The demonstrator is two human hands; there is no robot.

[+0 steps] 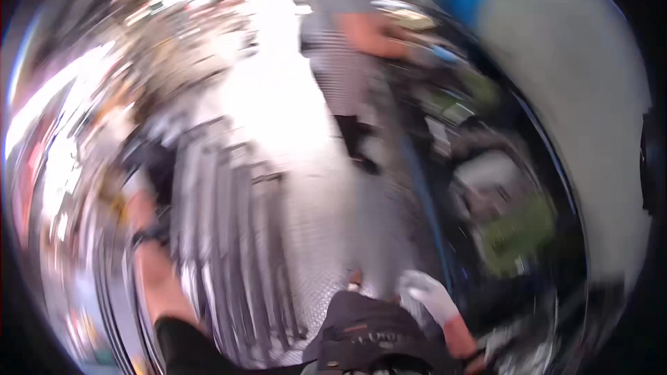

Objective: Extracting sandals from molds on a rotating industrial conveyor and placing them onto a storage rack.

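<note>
Motion blur smears the whole head view. My left arm reaches forward on the left, a dark band round its wrist. At its end my left hand (137, 182), apparently in a white glove, is beside a dark bundle (154, 163) at the far end of a row of grey metal bars (233, 229). Its fingers are too smeared to tell what they hold. Low on the right, near my body, hangs my right hand (429, 295) in a white glove. Nothing shows in it, but blur hides how its fingers lie.
Another person (344, 48) in grey stands ahead, an arm stretched over a dark workbench (479, 292) along the right. A green and white item (517, 232) lies on that bench. A bright walkway (313, 215) runs between bars and bench. Blurred clutter fills the left.
</note>
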